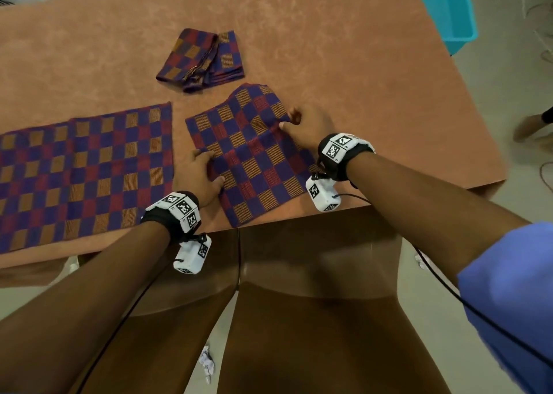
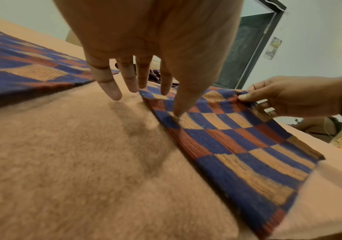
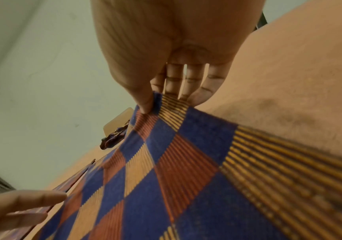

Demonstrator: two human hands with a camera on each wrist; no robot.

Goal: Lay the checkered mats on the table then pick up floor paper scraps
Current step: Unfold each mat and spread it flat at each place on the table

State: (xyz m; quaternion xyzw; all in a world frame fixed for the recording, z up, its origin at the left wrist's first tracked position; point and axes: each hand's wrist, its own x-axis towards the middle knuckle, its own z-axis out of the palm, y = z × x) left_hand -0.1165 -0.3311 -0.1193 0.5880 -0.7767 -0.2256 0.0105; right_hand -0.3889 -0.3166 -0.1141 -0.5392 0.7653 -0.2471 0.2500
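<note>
Mat number two is mid-unfold right now. My right hand (image 1: pixel 308 124) has a pinch grip on the far edge of the blue, red and orange checkered woven mat (image 1: pixel 248 157) sitting centre frame on the tan, felt-like worktop (image 1: pixel 359 64). The thumb sits on top and the fingers (image 3: pixel 188 81) underneath, so that edge is lifted a bit. My left hand (image 1: pixel 203 178) isn't grasping anything: its fingers are spread, with the thumb tip (image 2: pixel 177 112) pressing the mat's left edge down so it doesn't slide.

First checkered mat (image 1: pixel 83 172) is already flat at the left of the frame, and the folded stack of remaining checkered mats (image 1: pixel 200 60) waits above centre.

How I'd do this bit well, I reckon: keep the left thumb anchored, pull the pinched edge away and to the right, low over the surface, so the fold opens without dragging the whole thing. Then flatten outward from the middle and square it with the first mat, leaving that gap between them. It's sitting crooked, so a small twist before letting go would help.

Crumpled white paper scrap (image 1: pixel 206 363) is on the floor at the bottom of the frame, for later.
</note>
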